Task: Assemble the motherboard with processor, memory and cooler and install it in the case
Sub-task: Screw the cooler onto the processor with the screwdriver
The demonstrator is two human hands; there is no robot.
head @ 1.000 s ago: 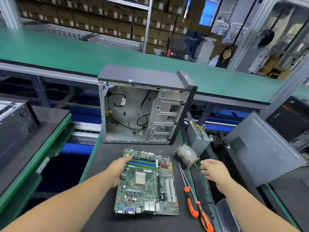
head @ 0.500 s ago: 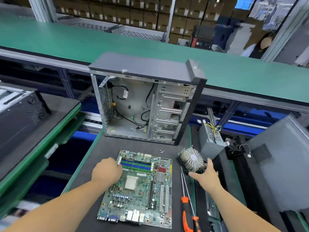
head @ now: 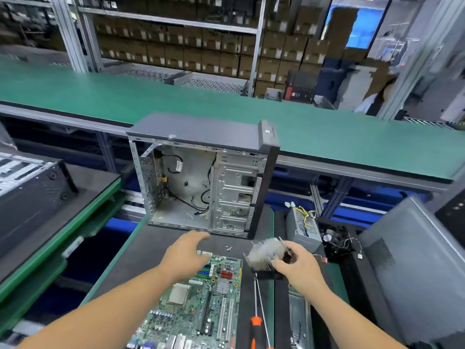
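My right hand (head: 300, 267) has the CPU cooler (head: 266, 253) in it, right of center in the frame. Fingers are curled around its black base, and the finned heatsink is tipped up and pretty blurry, so I can't say for sure whether it's off the mat (head: 141, 258) or just tilted on it. My left hand (head: 185, 255) is holding nothing, fingers spread out and relaxed, hovering over the top left corner of the motherboard (head: 201, 303).

The board lies flat on the dark mat at bottom center, processor (head: 179, 293) in its socket and memory sticks (head: 205, 269) near the top edge, partly under my left hand. The open case (head: 206, 177) stands upright just behind it, center frame, with loose cables inside. 2 screwdrivers (head: 259, 313) lie right beside the board's right edge. A few small screws (head: 228, 248) sit between board and case. A power supply (head: 303, 226) is over on the right.
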